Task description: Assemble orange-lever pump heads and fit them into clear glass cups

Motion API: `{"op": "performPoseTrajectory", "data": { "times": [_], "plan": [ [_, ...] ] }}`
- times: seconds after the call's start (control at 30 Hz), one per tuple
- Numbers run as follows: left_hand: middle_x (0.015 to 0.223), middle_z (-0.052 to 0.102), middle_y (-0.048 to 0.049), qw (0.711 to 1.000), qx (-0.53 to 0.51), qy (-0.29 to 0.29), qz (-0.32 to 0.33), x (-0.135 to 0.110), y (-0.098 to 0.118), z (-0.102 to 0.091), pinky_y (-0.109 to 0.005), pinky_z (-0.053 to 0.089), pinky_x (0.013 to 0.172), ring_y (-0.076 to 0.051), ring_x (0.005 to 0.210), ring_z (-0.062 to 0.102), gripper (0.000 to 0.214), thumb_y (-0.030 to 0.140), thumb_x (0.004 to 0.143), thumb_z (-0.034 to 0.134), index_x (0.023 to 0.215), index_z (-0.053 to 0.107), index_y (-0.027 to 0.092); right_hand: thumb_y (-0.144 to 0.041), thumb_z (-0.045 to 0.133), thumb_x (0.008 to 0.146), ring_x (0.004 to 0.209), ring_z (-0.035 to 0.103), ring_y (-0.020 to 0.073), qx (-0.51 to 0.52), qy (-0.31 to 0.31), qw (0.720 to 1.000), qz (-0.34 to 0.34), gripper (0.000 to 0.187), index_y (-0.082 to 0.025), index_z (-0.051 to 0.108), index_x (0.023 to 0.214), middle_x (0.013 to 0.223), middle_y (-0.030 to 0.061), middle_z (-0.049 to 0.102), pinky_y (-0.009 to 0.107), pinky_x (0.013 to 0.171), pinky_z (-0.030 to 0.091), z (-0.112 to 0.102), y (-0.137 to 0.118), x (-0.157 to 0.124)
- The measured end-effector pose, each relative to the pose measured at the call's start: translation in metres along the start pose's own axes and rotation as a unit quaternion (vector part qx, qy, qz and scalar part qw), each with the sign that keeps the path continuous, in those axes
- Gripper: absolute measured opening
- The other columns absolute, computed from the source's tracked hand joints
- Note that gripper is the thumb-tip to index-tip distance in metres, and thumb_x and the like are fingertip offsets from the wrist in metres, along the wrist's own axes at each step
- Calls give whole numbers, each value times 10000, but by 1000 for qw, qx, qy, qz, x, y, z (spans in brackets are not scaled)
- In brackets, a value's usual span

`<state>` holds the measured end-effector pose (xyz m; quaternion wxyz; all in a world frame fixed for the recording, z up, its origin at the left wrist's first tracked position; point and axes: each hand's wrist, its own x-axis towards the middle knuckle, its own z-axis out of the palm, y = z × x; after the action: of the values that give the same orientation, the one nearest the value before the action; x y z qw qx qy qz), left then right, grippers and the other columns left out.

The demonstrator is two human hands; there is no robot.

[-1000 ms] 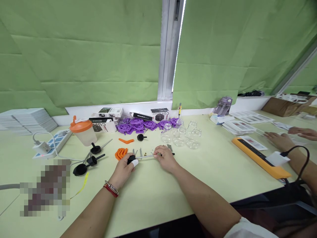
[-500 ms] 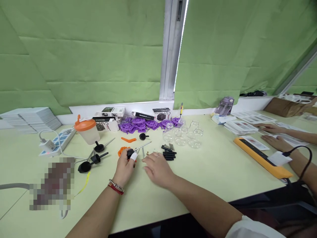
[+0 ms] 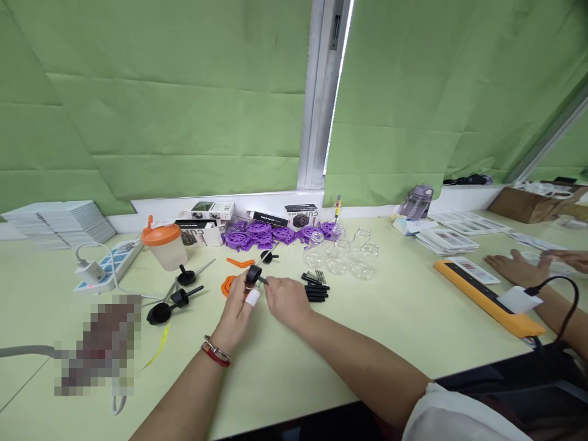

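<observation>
My left hand (image 3: 236,306), a white wrap on its thumb, is closed around a black round cap-like part (image 3: 253,274). A thin metal rod (image 3: 269,254) points up and away from that part. Against the part's right side, my right hand (image 3: 288,300) pinches a short dark rod (image 3: 263,280); its far end is hidden by the fingers. Orange plastic pieces (image 3: 228,285) lie partly behind my left hand, with a curved orange strip (image 3: 241,263) beyond. Black tubes (image 3: 316,294) and small metal springs (image 3: 320,276) lie right of my right hand.
Purple plastic parts (image 3: 260,233), boxes (image 3: 202,234) and clear glass-like vessels (image 3: 337,263) line the back. An orange-lidded cup (image 3: 164,245), power strip (image 3: 114,263) and black parts (image 3: 160,312) are left. Right are an orange power strip (image 3: 482,300) and another person's hands (image 3: 514,269).
My right hand has left the table surface by the small hardware and closed on the dark rod at the black part. My left hand has lifted and tilted the part, its metal rod now steeper.
</observation>
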<state>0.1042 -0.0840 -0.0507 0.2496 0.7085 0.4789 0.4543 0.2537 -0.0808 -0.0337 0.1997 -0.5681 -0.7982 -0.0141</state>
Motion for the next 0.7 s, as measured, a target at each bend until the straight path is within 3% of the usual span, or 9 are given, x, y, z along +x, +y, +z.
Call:
{"op": "performPoseTrajectory", "data": {
  "times": [0.07,0.13,0.23,0.3,0.5,0.7],
  "plan": [
    [1327,430,-131,996,75,-6,41,6,-6,-10,-408,388,977,-248,1161,474,487,348,877,408,1340,382,198,-244,343,938,778,638,235,-14,23,999,45,286,-142,605,992,857,129,690,306,652,403,-4,17,17],
    [1344,430,-152,977,208,28,47,13,-14,-23,-452,319,1026,-298,1240,401,453,309,845,437,1274,471,165,-242,335,944,779,640,237,-17,32,993,110,296,-134,604,1002,853,133,685,304,644,404,-5,35,37],
    [1283,498,-193,911,395,101,-64,20,-27,-46,-509,305,977,-363,1177,434,410,227,773,467,1153,571,114,-195,353,935,820,643,240,-11,7,983,184,276,-129,610,1011,892,143,682,304,671,413,1,57,61],
    [1247,531,-200,876,454,101,-126,21,-34,-56,-507,321,927,-370,1125,461,387,196,740,474,1093,604,107,-151,398,910,852,645,243,-9,-21,977,212,246,-121,614,1025,923,157,677,304,693,421,9,66,71],
    [1124,606,-182,844,500,55,-185,19,-50,-63,-521,302,859,-355,1095,464,290,111,715,425,879,662,137,-57,456,840,879,655,251,-8,-49,972,231,260,-123,648,1002,936,165,679,300,704,436,32,72,79],
    [1098,634,-159,854,496,18,-157,20,-51,-60,-495,327,832,-330,1058,507,298,91,725,405,833,673,164,-69,471,833,890,658,245,-7,-63,970,234,264,-136,676,986,928,157,689,298,717,445,42,74,81]
  ]
}}
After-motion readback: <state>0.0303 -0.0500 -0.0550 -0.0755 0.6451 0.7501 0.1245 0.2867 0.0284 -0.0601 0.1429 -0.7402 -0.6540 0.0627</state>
